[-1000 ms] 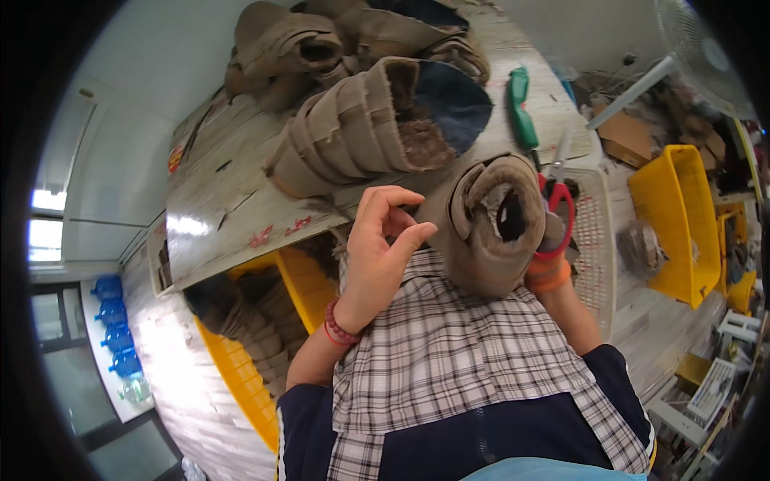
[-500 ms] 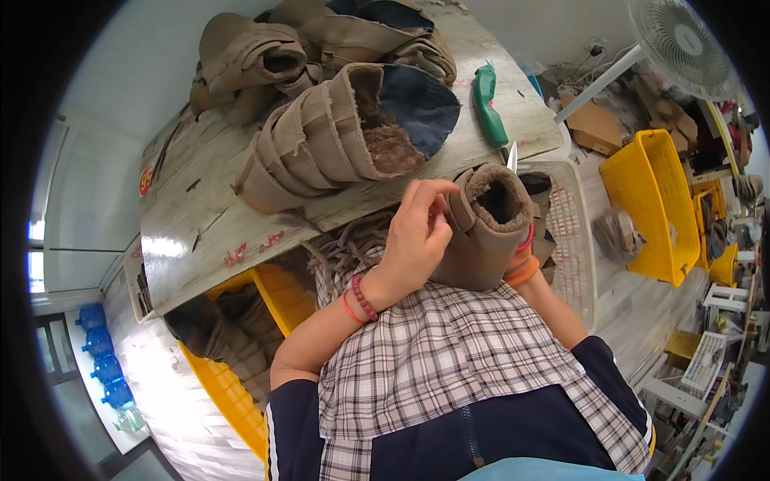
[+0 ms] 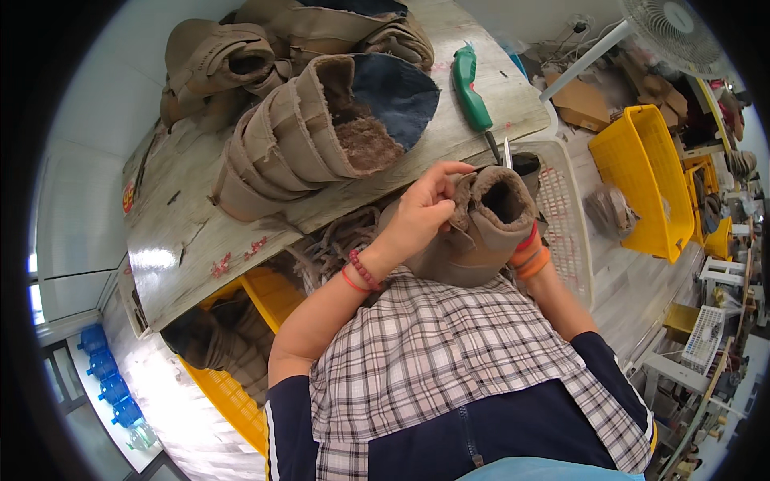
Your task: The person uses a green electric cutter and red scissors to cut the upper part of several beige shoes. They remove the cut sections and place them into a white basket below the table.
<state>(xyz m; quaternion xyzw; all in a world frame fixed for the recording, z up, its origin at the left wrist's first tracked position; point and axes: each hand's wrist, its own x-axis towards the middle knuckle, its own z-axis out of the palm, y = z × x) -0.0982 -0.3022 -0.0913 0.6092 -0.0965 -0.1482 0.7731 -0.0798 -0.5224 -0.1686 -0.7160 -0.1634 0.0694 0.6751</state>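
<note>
fleece-lined upper (image 3: 475, 250) sits past the near edge of the worktop (image 3: 200, 228), left hand (image 3: 425, 207) pinching its flap (image 3: 462, 210); right hand (image 3: 529, 252), i can't tell. likely trimming; scissors (image 3: 507, 152) next want that flap taut.

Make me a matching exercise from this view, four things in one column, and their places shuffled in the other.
Things
1. Green-handled tool
2. Blue water jugs
3. Left hand
4. White fan

Places
A. At the fleecy collar of the brown shoe upper
B. In the upper right corner of the view
C. On the table, right of the nested brown uppers
D. In a row, low at the far left of the view

Pairs: 1-C, 2-D, 3-A, 4-B
</note>
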